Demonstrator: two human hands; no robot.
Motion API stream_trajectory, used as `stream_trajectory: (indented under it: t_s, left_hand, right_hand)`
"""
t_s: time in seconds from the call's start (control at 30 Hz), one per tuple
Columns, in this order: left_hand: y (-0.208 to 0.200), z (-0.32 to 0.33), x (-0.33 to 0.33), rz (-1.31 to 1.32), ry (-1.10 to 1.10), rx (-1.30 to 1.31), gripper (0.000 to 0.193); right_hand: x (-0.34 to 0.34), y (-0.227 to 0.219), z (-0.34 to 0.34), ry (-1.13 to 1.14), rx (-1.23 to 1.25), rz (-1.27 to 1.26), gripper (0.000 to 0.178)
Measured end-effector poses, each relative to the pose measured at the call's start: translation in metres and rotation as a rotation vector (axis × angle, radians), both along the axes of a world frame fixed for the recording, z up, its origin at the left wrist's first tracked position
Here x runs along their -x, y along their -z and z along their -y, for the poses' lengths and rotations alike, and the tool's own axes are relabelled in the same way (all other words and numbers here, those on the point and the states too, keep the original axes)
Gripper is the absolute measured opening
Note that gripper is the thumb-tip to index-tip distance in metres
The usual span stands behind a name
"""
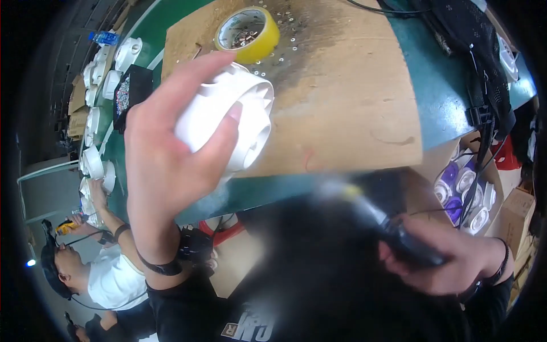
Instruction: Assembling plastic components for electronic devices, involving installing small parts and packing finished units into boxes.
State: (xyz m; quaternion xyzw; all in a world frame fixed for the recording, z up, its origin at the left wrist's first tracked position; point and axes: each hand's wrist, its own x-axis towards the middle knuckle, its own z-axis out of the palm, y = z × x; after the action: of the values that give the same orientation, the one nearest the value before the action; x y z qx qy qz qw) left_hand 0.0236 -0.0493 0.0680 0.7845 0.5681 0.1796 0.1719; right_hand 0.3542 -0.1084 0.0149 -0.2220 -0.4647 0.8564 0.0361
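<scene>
My left hand point(168, 145) grips a round white plastic housing point(242, 91), its ribbed, hollow side turned to the right. The thumb presses on its face and the fingers wrap over the far edge. This housing is held above the left part of a cardboard sheet point(353, 102). Lower right, in front of my dark shirt, my right hand point(456, 259) is closed around a black-handled screwdriver point(413, 245). Its metal shaft points up and left, the tip smeared by motion and apart from the housing. Just beyond the housing lies a yellow tape roll point(265, 43) with small screws inside its ring.
Several small washers point(293, 40) lie scattered by the tape. A black bin point(134, 94) of small parts stands left, near a row of white housings point(94, 122). At right, a carton point(430, 171) holds white and purple parts. A co-worker point(117, 273) sits at left.
</scene>
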Motion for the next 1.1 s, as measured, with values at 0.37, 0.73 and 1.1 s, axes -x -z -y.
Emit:
stream_trajectory:
  t_s: [0.37, 0.73, 1.1]
  left_hand:
    - [-0.005, 0.0, 0.014, 0.956, -0.338, 0.054, 0.046]
    - [0.014, -0.189, 0.045, 1.212, -0.591, 0.576, 0.05]
    - [0.071, -0.319, 0.071, 1.404, -0.425, 0.636, 0.063]
  right_hand:
    - [-0.011, -0.03, -0.088, 0.573, -0.118, 0.105, 0.025]
    - [0.005, -0.043, -0.227, 0.7, -0.143, -0.123, 0.038]
    - [-0.19, -0.074, -0.111, 1.465, -0.833, 0.773, 0.043]
